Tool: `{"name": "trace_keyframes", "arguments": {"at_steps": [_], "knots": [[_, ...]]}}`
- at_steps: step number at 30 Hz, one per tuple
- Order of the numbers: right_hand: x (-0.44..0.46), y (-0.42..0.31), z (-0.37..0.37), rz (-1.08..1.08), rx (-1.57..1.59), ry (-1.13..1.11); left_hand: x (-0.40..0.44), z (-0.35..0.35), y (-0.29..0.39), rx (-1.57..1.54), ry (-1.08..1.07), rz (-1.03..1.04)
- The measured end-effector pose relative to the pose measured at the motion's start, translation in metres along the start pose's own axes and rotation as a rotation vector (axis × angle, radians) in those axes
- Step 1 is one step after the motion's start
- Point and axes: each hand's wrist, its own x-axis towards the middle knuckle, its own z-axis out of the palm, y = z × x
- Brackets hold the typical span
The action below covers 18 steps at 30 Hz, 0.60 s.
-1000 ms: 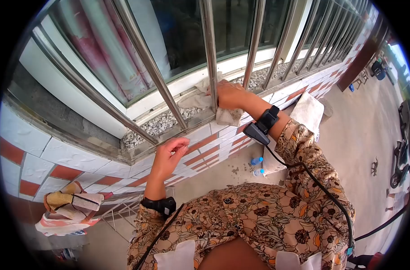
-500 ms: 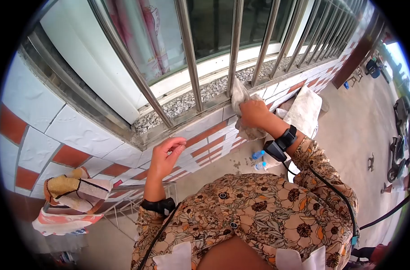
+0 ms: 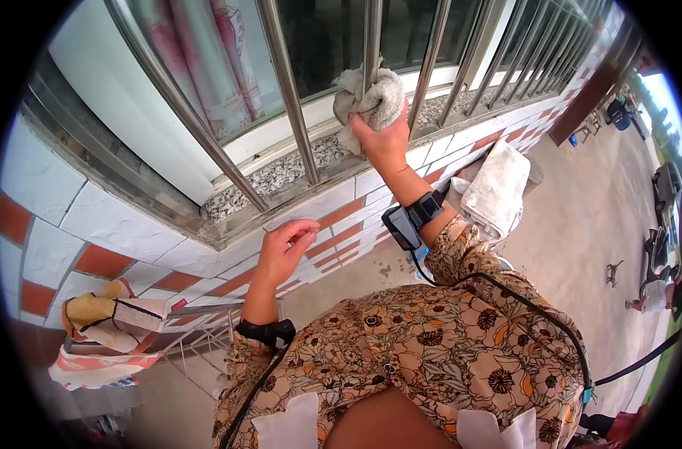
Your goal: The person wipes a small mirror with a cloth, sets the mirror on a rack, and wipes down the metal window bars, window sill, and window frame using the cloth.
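Note:
My right hand grips a greyish-white cloth wrapped around the lower part of a metal window bar. Some of the cloth hangs down toward the sill, and my fingertips are partly hidden behind it. In front of the tiled wall, my left hand hovers with nothing in it. Its fingers are loosely bent, and a small gap shows between them and the thumb. Beneath the bars runs a speckled stone sill with a grey ledge along its outer edge.
A metal rack at lower left carries a yellow and beige cloth. To the right, a pale cloth lies over something low beside the wall. Another person and parked vehicles are at far right.
My right hand has moved up and left with the cloth, from the bar's foot to higher on the bar. The left hand's thumb and fingers have drawn closer together.

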Motion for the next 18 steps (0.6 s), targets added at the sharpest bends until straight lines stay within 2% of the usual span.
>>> {"name": "trace_keyframes", "arguments": {"at_steps": [2,3,6,8,9,11,13,14,15,16,17,18], "knots": [[-0.035,0.041,-0.008,0.013,-0.309,-0.139,0.008,0.012,0.002,0.004,-0.017,-0.041],[-0.042,0.042,-0.02,-0.207,-0.4,-0.15,0.013,0.02,0.003,-0.019,-0.021,-0.048],[-0.041,0.041,-0.061,-0.18,-0.455,-0.259,0.029,0.048,0.014,-0.043,0.011,-0.051],[-0.029,0.042,-0.114,-0.345,-0.45,-0.578,0.043,0.055,0.018,0.084,0.067,0.011],[-0.023,0.046,-0.137,-0.279,-0.429,-0.51,0.052,0.058,0.019,0.094,0.072,0.013],[0.006,0.062,-0.163,-0.27,-0.379,-0.203,0.079,0.068,0.021,0.218,0.4,0.1],[0.029,0.083,-0.164,-0.341,-0.368,-0.07,0.115,0.078,0.02,0.167,0.455,0.17],[0.031,0.087,-0.154,-0.359,-0.46,-0.162,0.131,0.086,0.025,0.183,0.466,0.153],[0.025,0.094,-0.139,-0.323,-0.497,-0.291,0.148,0.093,0.034,0.044,0.466,0.18],[0.013,0.112,-0.124,-0.343,-0.494,-0.28,0.16,0.095,0.04,-0.093,0.464,0.211],[0.001,0.123,-0.113,-0.363,-0.493,-0.269,0.165,0.092,0.042,-0.075,0.474,0.204],[-0.003,0.112,-0.109,-0.249,-0.421,-0.298,0.168,0.091,0.042,0.043,0.423,0.132]]}}
